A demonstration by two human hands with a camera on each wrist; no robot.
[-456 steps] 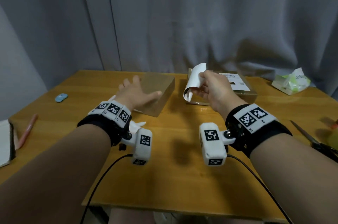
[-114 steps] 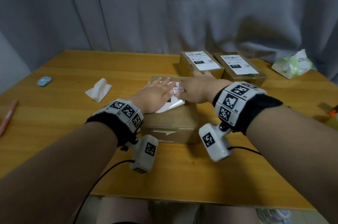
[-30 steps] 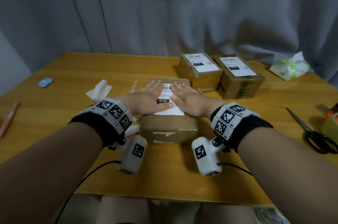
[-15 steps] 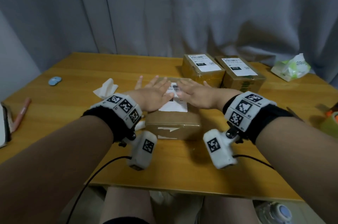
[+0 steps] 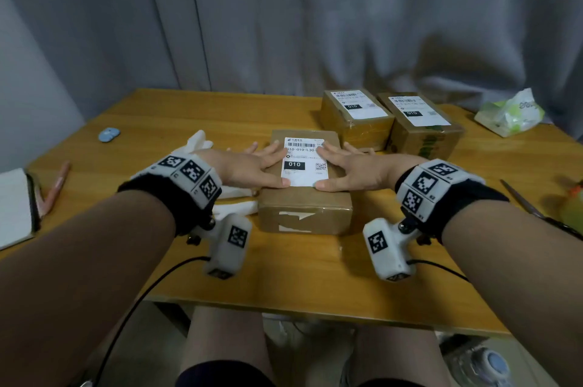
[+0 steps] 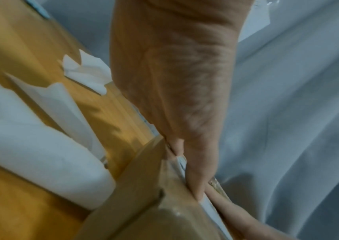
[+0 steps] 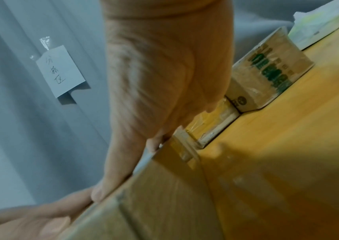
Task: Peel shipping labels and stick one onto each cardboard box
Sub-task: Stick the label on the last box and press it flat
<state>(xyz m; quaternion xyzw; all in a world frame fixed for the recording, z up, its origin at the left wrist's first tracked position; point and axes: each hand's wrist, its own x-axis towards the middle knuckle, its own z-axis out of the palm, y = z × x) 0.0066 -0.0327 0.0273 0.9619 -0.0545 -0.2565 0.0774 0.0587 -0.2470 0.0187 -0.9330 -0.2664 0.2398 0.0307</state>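
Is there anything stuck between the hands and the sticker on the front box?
Nothing visible is. The left hand and the right hand lie flat with straight fingers right on the label, one at each side edge, pressing it onto the top of the nearest box.

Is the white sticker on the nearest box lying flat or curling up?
Flat. The white rectangular shipping label lies smooth on the nearest brown cardboard box, no corner lifted, with the left hand and right hand pressing its sides.
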